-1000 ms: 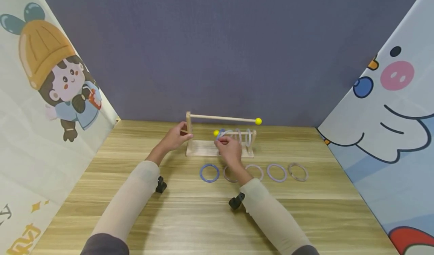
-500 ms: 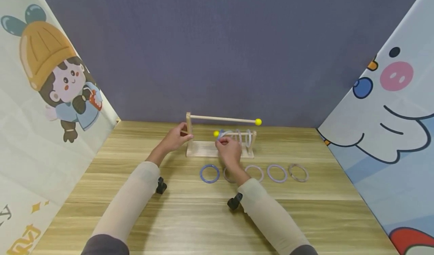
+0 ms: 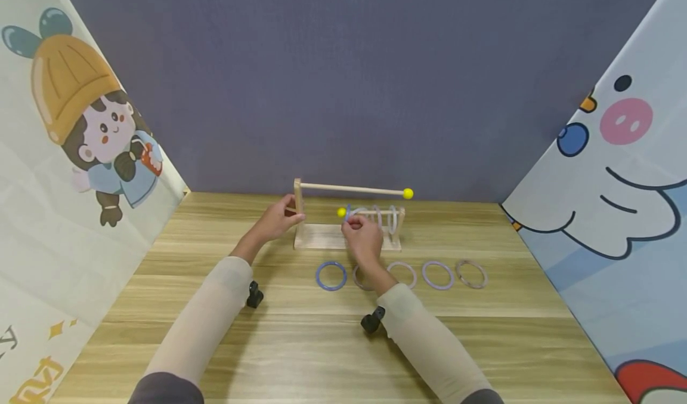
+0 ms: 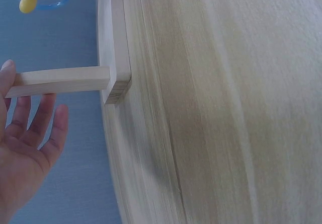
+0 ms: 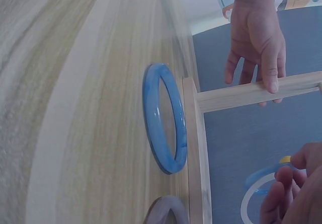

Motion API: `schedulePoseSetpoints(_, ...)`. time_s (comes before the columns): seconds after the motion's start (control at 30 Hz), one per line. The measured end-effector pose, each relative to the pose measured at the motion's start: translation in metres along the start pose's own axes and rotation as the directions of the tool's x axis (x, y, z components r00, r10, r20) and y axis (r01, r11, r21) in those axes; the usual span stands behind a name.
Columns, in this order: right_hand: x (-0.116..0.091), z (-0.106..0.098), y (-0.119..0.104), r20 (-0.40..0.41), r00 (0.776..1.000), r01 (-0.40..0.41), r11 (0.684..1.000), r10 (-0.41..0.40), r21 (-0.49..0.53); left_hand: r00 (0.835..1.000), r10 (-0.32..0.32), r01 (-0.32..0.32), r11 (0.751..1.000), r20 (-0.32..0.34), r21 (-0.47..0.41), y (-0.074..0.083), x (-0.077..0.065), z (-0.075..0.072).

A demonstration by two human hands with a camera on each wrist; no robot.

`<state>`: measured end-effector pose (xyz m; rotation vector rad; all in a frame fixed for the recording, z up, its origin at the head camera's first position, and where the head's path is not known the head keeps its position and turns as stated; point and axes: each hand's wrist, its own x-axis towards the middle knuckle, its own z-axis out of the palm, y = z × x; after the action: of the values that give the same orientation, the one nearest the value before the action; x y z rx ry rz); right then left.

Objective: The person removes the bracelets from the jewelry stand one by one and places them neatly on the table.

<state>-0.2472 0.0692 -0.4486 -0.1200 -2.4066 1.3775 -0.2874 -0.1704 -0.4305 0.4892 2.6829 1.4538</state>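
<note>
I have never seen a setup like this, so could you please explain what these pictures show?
There is no robot here, just a person's two bare hands. The wide view comes from a head-worn camera, the two close ones from a camera on each wrist. The left hand grips an upright post of a wooden stand. The right hand seems to pinch one of the rings on the lower rod near its yellow ball; which one is hard to tell. In front, five loose rings lie in a row on the table, a blue ring at its left end.
</note>
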Motion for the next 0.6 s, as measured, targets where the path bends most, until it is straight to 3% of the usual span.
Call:
schedulePoseSetpoints(0.23,0.0011,-0.0011,-0.0017,-0.006,1.0,0.028,1.0,-0.028,0.004,1.0,0.002,-0.002,1.0,-0.002,0.0,-0.0022,0.0013,0.0003)
schedulePoseSetpoints(0.6,-0.0001,0.0006,-0.0061,0.055,0.997,0.058,0.998,-0.059,0.032,1.0,0.006,-0.006,1.0,-0.008,0.006,-0.002,0.0015,0.0012)
